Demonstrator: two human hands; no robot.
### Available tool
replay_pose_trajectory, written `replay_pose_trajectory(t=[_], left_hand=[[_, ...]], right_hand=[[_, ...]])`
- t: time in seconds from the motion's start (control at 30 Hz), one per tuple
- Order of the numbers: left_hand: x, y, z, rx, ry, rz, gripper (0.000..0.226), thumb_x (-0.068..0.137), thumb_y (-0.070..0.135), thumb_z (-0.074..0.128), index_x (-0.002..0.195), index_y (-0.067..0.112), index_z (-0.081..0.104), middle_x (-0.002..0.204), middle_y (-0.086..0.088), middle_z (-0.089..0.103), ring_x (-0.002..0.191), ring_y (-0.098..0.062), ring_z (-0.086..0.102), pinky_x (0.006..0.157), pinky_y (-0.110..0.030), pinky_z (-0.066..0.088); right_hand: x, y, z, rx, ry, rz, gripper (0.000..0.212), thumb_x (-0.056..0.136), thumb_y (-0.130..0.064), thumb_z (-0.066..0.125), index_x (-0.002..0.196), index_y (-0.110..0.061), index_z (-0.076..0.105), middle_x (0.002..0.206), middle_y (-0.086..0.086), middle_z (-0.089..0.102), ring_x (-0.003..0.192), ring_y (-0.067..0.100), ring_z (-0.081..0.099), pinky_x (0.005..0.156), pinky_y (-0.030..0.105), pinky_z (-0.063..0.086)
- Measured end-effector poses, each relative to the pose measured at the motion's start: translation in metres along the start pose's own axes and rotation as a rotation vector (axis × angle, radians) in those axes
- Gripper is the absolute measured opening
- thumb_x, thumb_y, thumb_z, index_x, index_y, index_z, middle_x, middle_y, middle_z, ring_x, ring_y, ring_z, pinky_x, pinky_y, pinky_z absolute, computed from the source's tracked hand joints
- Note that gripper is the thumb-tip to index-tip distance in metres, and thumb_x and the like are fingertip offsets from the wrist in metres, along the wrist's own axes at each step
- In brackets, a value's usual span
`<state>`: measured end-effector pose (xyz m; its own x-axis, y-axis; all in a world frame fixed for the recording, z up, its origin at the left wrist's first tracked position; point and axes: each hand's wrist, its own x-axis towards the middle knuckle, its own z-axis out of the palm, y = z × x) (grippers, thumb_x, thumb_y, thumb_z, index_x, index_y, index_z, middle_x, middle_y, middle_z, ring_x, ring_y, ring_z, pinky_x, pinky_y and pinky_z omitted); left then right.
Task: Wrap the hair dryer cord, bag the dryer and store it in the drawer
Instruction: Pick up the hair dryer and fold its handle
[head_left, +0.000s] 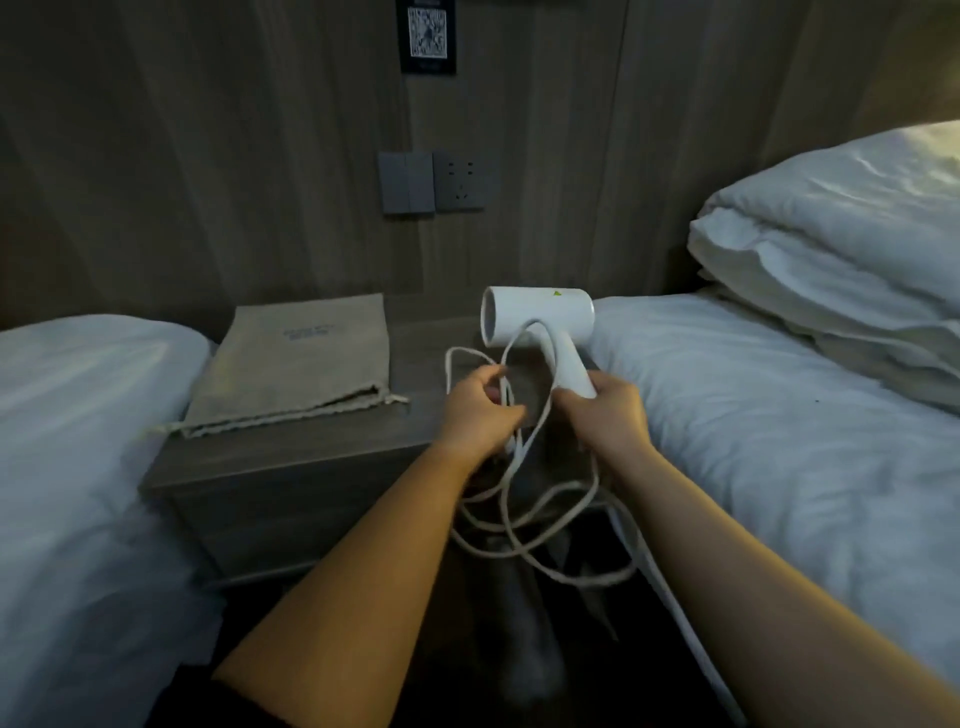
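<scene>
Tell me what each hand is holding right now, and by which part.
The right hand grips the hair dryer by its handle's lower end; the left hand holds its loose white cord partway along.

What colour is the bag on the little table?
The bag is greyish tan with small blue print, seen in the head view.

Nightstand (291, 457) between two beds. Bag (296, 364) flat on its left half. Hair dryer (540, 317) above its right half, cord (519, 519) hanging before its front. Wall socket (460, 182) behind, pillows (831, 270) on right bed (779, 441).
</scene>
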<state>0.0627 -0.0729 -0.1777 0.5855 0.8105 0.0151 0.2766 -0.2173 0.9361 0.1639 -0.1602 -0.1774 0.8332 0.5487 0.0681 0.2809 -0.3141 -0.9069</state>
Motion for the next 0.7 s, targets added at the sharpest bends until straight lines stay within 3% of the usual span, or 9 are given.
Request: replay_pose_trajectory(t=[0.1, 0.17, 0.33, 0.53, 0.7], left_hand=[[-0.031, -0.009, -0.001, -0.246, -0.105, -0.132, 0.061, 0.073, -0.004, 0.070, 0.127, 0.016, 0.048, 0.103, -0.006, 0.058, 0.088, -0.017, 0.059, 0.075, -0.029, 0.050], [-0.051, -0.018, -0.004, -0.268, -0.093, -0.143, 0.050, 0.075, -0.009, 0.067, 0.115, 0.013, 0.047, 0.099, -0.010, 0.056, 0.082, -0.019, 0.058, 0.071, -0.031, 0.051], [-0.075, -0.030, -0.020, -0.453, -0.033, -0.159, 0.037, 0.079, -0.015, 0.059, 0.104, 0.008, 0.045, 0.084, -0.014, 0.059, 0.067, -0.021, 0.060, 0.055, -0.027, 0.048], [-0.089, -0.033, -0.035, -0.434, -0.065, -0.090, 0.032, 0.081, -0.007, 0.062, 0.096, 0.018, 0.050, 0.087, -0.014, 0.066, 0.072, -0.020, 0.065, 0.059, -0.026, 0.049], [-0.090, -0.032, -0.053, -0.301, -0.258, 0.014, 0.029, 0.085, -0.007, 0.056, 0.100, 0.017, 0.050, 0.071, -0.003, 0.071, 0.069, -0.012, 0.068, 0.060, -0.023, 0.050]], right_hand=[[-0.024, 0.000, -0.011, 0.046, -0.013, -0.016, 0.019, 0.076, -0.026, 0.065, 0.090, -0.014, 0.067, 0.075, 0.007, 0.066, 0.063, 0.024, 0.062, 0.061, 0.041, 0.055], [-0.037, -0.001, -0.016, 0.099, -0.024, -0.034, 0.018, 0.076, -0.024, 0.068, 0.092, -0.014, 0.066, 0.079, 0.009, 0.067, 0.068, 0.025, 0.063, 0.063, 0.041, 0.055], [-0.057, -0.002, -0.018, 0.168, -0.124, -0.009, 0.032, 0.075, -0.023, 0.074, 0.100, -0.010, 0.061, 0.080, 0.006, 0.061, 0.059, 0.018, 0.057, 0.043, 0.020, 0.043], [-0.064, 0.015, -0.009, 0.292, -0.300, 0.017, 0.034, 0.076, -0.015, 0.071, 0.105, -0.006, 0.059, 0.085, 0.012, 0.060, 0.072, 0.023, 0.059, 0.069, 0.040, 0.053], [-0.059, 0.022, -0.007, 0.291, -0.439, -0.060, 0.036, 0.074, -0.007, 0.069, 0.107, -0.013, 0.057, 0.094, 0.011, 0.058, 0.081, 0.021, 0.058, 0.068, 0.034, 0.050]])
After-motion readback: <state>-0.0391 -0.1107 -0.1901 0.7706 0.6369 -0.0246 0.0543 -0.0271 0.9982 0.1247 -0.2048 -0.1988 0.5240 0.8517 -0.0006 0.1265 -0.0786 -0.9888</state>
